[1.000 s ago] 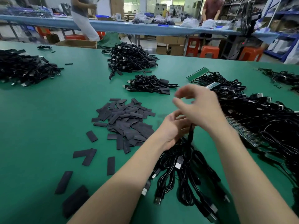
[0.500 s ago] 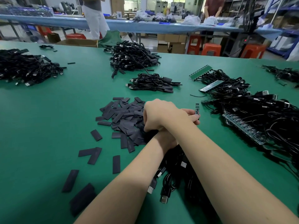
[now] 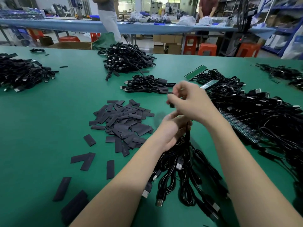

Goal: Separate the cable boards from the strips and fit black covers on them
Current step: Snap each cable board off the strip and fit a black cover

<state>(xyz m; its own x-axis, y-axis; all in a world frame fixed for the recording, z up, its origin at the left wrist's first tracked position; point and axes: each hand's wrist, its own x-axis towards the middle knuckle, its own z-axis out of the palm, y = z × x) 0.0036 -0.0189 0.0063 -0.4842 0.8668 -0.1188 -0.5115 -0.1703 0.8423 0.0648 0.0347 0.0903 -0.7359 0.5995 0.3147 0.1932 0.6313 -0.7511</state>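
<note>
Done so far: two heaps of finished cables (image 3: 126, 60) lie at the far side of the green table mat (image 3: 41, 122), the nearer bundle (image 3: 146, 84) with black covers already on its ends.
In hand: the left hand (image 3: 172, 128) grips a bunch of black USB cables (image 3: 180, 163) by their upper ends; the right hand (image 3: 191, 102) is clenched above it, pinching what looks like a black cover (image 3: 171, 104) over one cable end, though blur hides the board itself.
Left to do: a large tangle of cables (image 3: 262, 115) at the right, some joined to a green board strip (image 3: 241, 128); a bare strip (image 3: 196, 72) lies beyond.
Covers: a loose pile of covers (image 3: 121, 122), flat, matte, dark grey rectangles, just left of the hands.
Cables: thin, glossy, coiled, with metal USB plugs.
</note>
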